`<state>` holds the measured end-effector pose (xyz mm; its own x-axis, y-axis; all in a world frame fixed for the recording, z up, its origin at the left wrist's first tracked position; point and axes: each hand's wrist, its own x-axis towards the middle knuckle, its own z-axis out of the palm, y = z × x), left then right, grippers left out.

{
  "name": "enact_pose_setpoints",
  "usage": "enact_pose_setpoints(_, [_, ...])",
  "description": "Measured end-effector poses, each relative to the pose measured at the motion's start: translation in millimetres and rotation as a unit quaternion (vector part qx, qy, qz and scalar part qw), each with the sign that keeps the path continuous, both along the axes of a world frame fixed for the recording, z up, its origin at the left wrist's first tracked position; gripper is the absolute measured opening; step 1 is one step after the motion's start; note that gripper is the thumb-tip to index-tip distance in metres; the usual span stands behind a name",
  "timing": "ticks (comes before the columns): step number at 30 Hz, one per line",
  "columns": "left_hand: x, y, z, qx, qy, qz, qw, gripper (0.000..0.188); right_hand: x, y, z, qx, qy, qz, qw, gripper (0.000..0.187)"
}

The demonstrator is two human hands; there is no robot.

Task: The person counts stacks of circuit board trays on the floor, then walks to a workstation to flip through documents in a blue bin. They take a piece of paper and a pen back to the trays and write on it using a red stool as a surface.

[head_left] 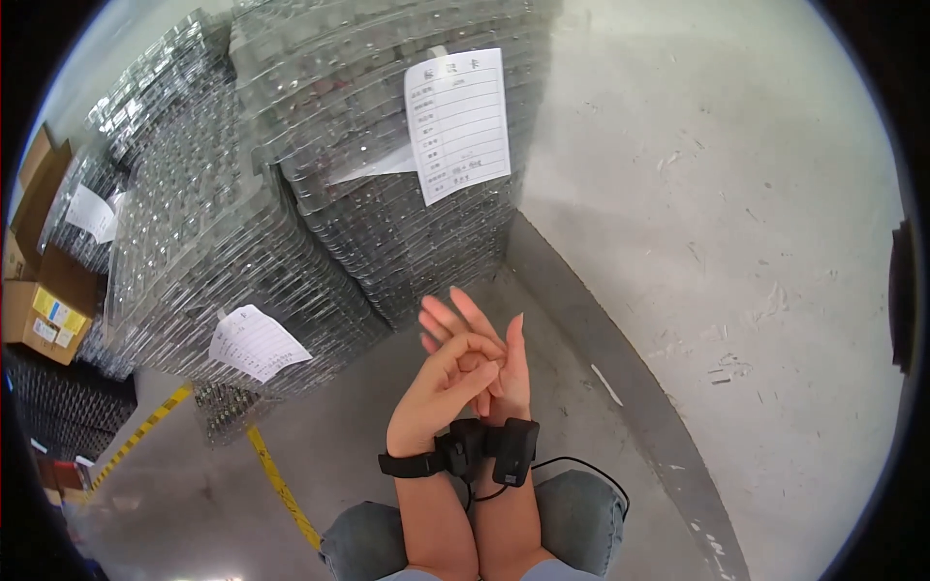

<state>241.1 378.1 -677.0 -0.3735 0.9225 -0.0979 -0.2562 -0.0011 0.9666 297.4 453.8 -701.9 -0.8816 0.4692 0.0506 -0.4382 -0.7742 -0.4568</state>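
My two hands meet in front of my knees, before stacks of clear plastic trays. My left hand (431, 392) is curled, its thumb and bent fingers drawn together against the palm of my right hand. Whether anything small is between its fingers is hidden. My right hand (518, 373) has its palm turned up toward me, with the thumb raised and the fingers stretched out, partly covered by the left hand. Each wrist wears a strap with a black box, the left box (463, 445) close beside the right box (515, 452). A thin black cable runs from them.
Tall stacks of clear plastic trays (194, 223) rise ahead and left, with paper sheets (460, 126) attached. Open cardboard boxes (63, 300) stand at far left. Yellow tape (281, 484) marks the grey floor. A pale scuffed wall (717, 194) with a grey lower band (630, 378) lies to the right.
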Motion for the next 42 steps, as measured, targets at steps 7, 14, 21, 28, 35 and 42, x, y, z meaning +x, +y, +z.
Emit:
enact_pose_setpoints(7, [5.2,6.6,-4.4,0.069,-0.09,-0.006,0.994,0.025,-0.2,1.2,-9.9,-0.034,0.074,0.07,0.994,0.068])
enact_pose_setpoints(14, [8.5,11.0,-12.1,0.135,-0.125,0.022,0.983,0.025,5.3,6.0,-15.9,-0.012,0.044,0.051,0.998,0.06])
enact_pose_setpoints(21, [15.9,18.6,-15.2,0.045,-0.107,0.004,0.993,0.028,15.7,13.0,-17.6,-0.038,-0.021,0.02,0.999,0.056])
enact_pose_setpoints(28, [15.8,19.8,-13.8,0.059,-0.1,-0.019,0.993,0.029,14.5,13.5,-19.1,-0.061,0.003,0.021,0.998,0.052])
enact_pose_setpoints(35, [12.9,16.1,-18.0,0.063,-0.108,-0.02,0.992,0.03,10.7,10.4,-18.4,-0.071,0.006,0.022,0.997,0.05])
enact_pose_setpoints(42, [13.5,16.3,-16.7,0.046,-0.111,-0.008,0.993,0.03,9.6,10.4,-19.9,-0.081,-0.001,0.019,0.997,0.049])
